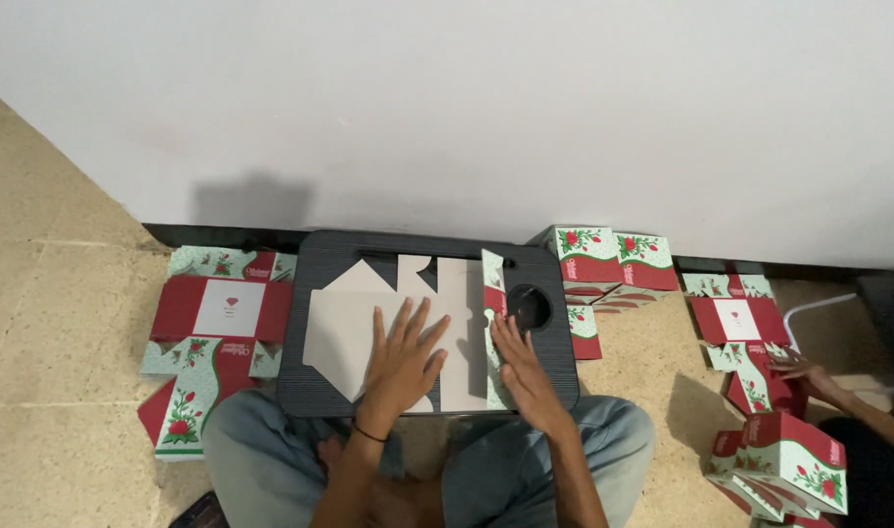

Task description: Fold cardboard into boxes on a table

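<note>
A person's left hand (400, 360) lies flat, fingers spread, on an unfolded cardboard box blank (393, 328), its plain side up, on a dark lap tray (315, 386). The right hand (521, 367), just beside it, presses open fingers against the blank's raised patterned flap (493, 293). Left of the left hand lie flat printed blanks (212, 332).

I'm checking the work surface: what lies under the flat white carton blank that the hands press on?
The carton blank lies plain side up on a black lap tray with a round hole at its right. The tray surface beneath it is hidden.
</note>
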